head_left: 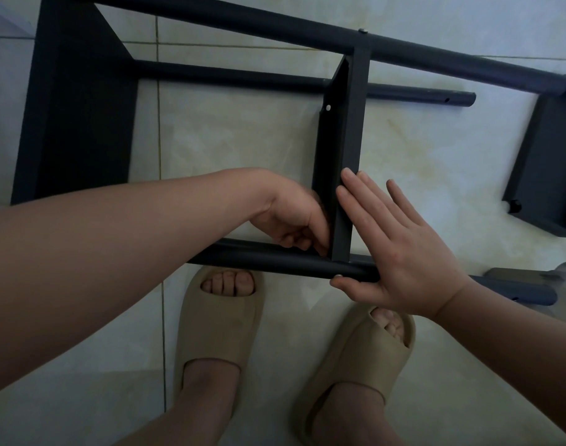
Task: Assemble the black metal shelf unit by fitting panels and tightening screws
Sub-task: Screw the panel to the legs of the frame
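Observation:
The black metal shelf unit lies on its side on the tiled floor. A narrow black panel runs between the far tube and the near tube. My left hand sits at the panel's near left corner, fingers curled down where panel meets tube; what they hold is hidden. My right hand lies flat with straight fingers against the panel's right face, thumb under the near tube. A wide black panel closes the frame's left end.
A loose black panel lies at the right. A second lower tube runs behind the narrow panel. My feet in beige slippers stand just in front of the near tube. A screw head shows on the far tube.

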`<action>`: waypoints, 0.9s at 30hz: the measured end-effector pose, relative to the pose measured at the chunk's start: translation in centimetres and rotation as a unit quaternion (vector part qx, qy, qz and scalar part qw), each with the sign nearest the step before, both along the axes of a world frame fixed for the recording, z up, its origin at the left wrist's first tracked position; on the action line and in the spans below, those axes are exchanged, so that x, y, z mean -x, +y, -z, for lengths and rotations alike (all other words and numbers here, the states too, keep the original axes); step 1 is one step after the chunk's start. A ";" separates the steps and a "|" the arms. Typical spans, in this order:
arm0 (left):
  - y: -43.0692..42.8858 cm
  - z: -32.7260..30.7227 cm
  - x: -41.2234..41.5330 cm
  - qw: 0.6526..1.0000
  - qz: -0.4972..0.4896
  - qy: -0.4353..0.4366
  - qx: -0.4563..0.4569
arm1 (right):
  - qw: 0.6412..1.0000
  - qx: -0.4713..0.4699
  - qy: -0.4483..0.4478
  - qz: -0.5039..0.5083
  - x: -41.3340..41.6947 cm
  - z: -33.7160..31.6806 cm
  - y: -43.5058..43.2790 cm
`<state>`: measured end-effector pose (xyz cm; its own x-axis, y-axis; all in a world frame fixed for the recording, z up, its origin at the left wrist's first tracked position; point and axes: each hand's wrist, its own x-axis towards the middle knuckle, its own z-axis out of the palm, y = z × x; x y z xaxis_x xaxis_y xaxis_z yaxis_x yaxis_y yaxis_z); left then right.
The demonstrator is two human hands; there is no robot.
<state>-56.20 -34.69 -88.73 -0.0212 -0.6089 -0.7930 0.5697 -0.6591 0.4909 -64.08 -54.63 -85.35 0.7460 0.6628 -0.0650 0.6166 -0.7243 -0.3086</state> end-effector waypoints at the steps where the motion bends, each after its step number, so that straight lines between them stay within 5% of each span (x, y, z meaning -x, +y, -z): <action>1: 0.0 0.0 0.0 1.000 -0.002 0.000 0.002 | 1.000 0.001 0.001 0.000 0.0 0.0 0.0; 27: -0.2 -0.2 -0.3 1.000 0.014 -0.003 -0.017 | 1.000 0.003 0.003 0.002 0.0 -0.1 0.1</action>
<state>-55.85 -34.88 -88.55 -0.0338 -0.5801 -0.8138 0.5475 -0.6920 0.4705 -64.08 -54.55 -85.22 0.7479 0.6597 -0.0734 0.6121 -0.7282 -0.3082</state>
